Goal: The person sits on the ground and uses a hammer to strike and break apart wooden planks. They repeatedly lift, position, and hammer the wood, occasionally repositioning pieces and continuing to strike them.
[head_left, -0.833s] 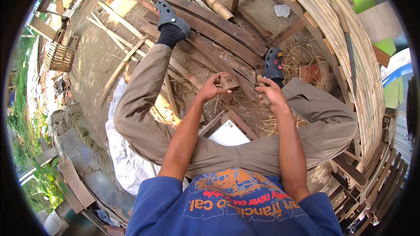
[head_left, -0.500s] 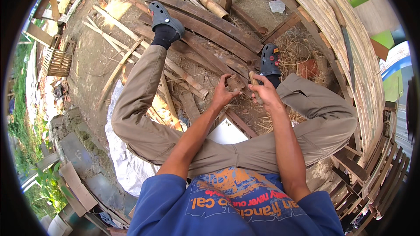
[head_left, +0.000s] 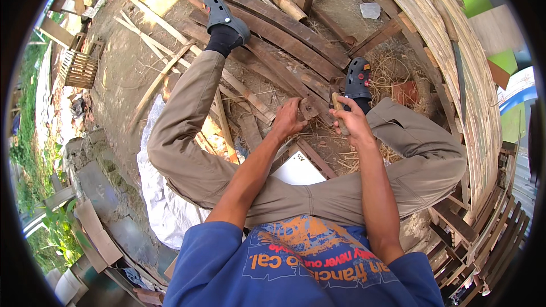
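Head view: at far left is a slatted basket (head_left: pixel 79 69), its contents too small to tell. Nearer, a crumpled white sack (head_left: pixel 162 193) lies on the ground (head_left: pixel 122 74); whether anything is inside is hidden. Toward the middle, just near of dark planks (head_left: pixel 284 37), the left hand (head_left: pixel 288 117) grasps a wood block (head_left: pixel 309 108) by its left end. Beside it, the right hand (head_left: pixel 355 119) is clenched round a wooden handle (head_left: pixel 338 101). At right, a long knife (head_left: pixel 458 77) lies along pale strips (head_left: pixel 483 153).
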A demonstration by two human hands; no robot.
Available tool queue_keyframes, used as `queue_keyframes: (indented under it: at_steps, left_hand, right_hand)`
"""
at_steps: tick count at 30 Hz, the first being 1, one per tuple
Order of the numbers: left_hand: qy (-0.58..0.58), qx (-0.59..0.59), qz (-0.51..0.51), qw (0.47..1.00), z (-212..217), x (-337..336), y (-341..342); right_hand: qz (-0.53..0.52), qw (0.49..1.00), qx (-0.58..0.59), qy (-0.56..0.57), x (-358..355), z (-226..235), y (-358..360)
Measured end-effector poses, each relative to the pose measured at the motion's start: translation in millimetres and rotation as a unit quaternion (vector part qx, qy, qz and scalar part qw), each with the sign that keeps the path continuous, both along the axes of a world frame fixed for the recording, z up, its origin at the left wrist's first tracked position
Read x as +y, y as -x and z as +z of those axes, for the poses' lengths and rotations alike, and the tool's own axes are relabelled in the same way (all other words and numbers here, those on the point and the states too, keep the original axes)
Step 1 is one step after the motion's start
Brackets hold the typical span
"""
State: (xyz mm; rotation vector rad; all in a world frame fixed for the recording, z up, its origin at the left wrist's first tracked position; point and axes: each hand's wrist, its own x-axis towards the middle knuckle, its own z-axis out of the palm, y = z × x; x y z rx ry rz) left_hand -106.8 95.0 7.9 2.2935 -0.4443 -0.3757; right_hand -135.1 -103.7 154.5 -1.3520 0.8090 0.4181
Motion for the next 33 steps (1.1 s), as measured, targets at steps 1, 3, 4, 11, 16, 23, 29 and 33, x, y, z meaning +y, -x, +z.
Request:
queue_keyframes:
  at_steps: [1,3,4,11,16,23,29,33]
  left_hand:
    - [0.03,-0.01,0.017,0.999,-1,-3,-3]
    - [0.053,-0.006,0.038,0.998,0,-9,-4]
    - [0.044,0.008,0.045,0.998,1,-12,-4]
    - [0.015,0.084,0.049,0.995,7,-16,-8]
    - [-0.001,0.021,0.05,0.999,3,-12,-6]
    - [-0.023,0.054,0.035,0.998,2,-14,-8]
    - [-0.044,0.071,0.01,0.996,-2,-5,-12]
    - [-0.05,0.044,-0.019,0.998,-7,1,-14]
  right_hand:
    - [0.007,1.0,-0.001,-0.003,1,0,-1]
    - [0.015,1.0,-0.001,-0.005,1,-1,-1]
    - [0.015,1.0,0.002,-0.005,1,-1,-1]
    - [0.017,1.0,0.008,0.001,1,-1,0]
    - [0.024,1.0,0.013,0.007,2,-1,-1]
    - [0.038,0.999,0.02,0.009,6,-3,0]
    - [0.059,0.997,0.027,-0.034,5,0,-1]
    - [0.049,0.995,0.006,-0.083,8,3,-1]
